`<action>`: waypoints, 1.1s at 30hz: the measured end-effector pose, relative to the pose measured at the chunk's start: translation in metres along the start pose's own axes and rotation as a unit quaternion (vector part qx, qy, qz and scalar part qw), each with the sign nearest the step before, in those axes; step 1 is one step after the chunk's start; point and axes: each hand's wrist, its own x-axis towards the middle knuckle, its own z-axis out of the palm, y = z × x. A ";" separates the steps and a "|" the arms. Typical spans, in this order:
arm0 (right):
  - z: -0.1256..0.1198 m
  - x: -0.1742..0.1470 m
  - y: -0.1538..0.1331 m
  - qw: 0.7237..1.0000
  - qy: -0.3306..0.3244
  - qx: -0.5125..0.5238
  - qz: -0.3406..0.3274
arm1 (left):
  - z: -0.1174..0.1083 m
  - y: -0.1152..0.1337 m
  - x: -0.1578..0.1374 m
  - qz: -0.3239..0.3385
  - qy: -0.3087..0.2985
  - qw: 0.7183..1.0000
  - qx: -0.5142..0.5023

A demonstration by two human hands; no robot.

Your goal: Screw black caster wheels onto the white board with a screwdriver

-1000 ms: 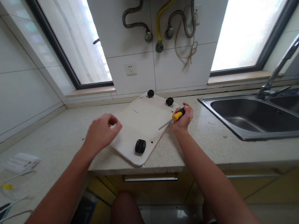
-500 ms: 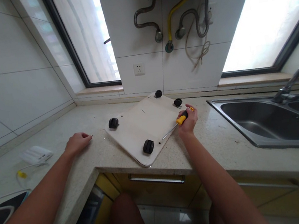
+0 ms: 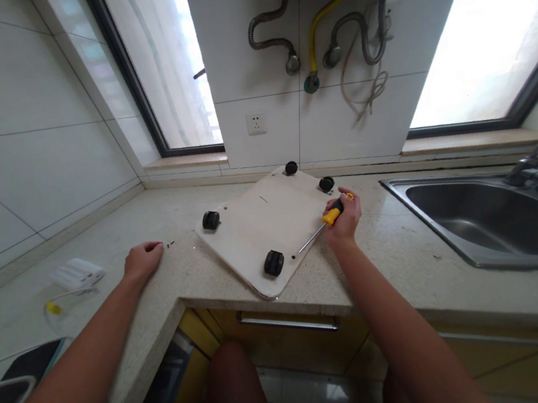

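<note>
My right hand [image 3: 345, 217] is closed around the handle of a yellow and black screwdriver [image 3: 332, 213]. The shaft slants down to the left, its tip by a dark hole near the edge of a white board [image 3: 253, 231]. Black caster wheels stand on the board near its corners, the closest caster [image 3: 273, 263] just left of the tip. Resting on the counter to the left, my left hand [image 3: 144, 260] has its fingers curled together; whether anything is inside is hidden. Small dark screws [image 3: 170, 244] lie just past its fingertips.
A steel sink [image 3: 463, 213] with a faucet is set into the counter [image 3: 390, 271] at right. On the left are a white boxy item [image 3: 77, 274], a cable with a yellow tag [image 3: 53, 308] and a dark flat device [image 3: 20, 383]. Hoses and pipes hang on the back wall.
My left hand has drawn back slightly to the left, and the small screws now show on the counter. The screwdriver keeps its place over the board. The view has shifted a little.
</note>
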 end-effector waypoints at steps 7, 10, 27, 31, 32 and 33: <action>0.001 0.000 0.003 1.000 -0.007 -0.004 0.003 | 0.021 0.050 -0.066 0.194 0.109 0.971 -0.091; 0.000 0.001 0.003 1.000 -0.014 -0.012 0.006 | 0.029 0.079 -0.115 0.338 0.087 0.928 -0.133; -0.004 0.005 0.001 1.000 -0.019 -0.014 0.019 | 0.063 0.112 -0.167 0.637 0.055 0.747 -0.182; 0.000 0.001 -0.002 0.999 -0.038 -0.012 -0.001 | 0.072 0.105 -0.163 0.639 0.058 0.740 -0.202; 0.001 -0.001 -0.003 0.999 -0.044 -0.012 -0.009 | 0.074 0.104 -0.164 0.634 0.056 0.745 -0.202; 0.002 -0.003 -0.005 0.999 -0.050 -0.013 -0.018 | 0.077 0.104 -0.165 0.628 0.052 0.751 -0.199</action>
